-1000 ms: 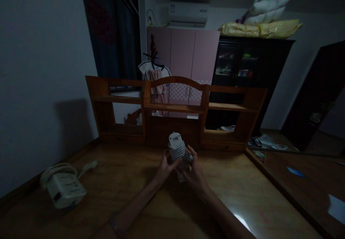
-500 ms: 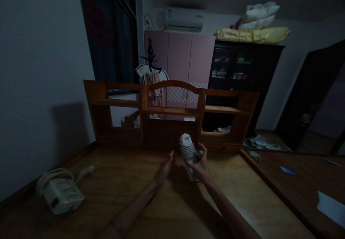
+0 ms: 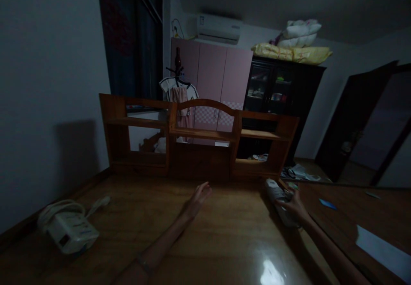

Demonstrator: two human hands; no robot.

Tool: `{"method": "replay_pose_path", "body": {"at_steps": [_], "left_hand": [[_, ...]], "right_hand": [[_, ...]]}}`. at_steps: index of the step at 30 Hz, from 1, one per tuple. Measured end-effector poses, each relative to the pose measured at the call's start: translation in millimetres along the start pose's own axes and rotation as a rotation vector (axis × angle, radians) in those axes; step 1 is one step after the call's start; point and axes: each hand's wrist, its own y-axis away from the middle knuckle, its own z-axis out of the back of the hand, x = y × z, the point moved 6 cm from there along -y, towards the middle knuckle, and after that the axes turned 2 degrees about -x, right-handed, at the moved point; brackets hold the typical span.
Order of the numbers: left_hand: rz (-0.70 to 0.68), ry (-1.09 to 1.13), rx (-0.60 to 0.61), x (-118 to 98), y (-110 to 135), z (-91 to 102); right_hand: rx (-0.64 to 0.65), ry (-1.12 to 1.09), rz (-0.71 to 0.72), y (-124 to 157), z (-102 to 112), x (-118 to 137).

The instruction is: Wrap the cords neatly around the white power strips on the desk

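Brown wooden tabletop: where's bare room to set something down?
Between the left hand and the white cord-wrapped power strip in the right hand; also between left forearm and white boxy unit with coiled cord. Crowded: around unit and strip.

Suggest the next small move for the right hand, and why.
Perhaps the right hand should settle the cord-wrapped power strip flat on the tabletop before loosening: it grips the strip near the table's right edge, and full contact underneath isn't clear.

The tabletop [image 3: 231, 216] lies open between left hand [image 3: 196, 201] and cord-wrapped strip [image 3: 275, 191]; the shelf unit [image 3: 199, 160] blocks beyond.
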Motion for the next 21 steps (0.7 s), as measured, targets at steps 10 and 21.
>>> {"method": "replay_pose_path", "body": {"at_steps": [10, 21], "left_hand": [[-0.076, -0.207, -0.01, 11, -7, 15.2], [-0.122, -0.224, -0.013, 14, -9, 13.7]], "right_hand": [[0.028, -0.067, 0.075, -6, -2, 26], [0.009, -0.068, 0.074, -7, 18, 15]]}}
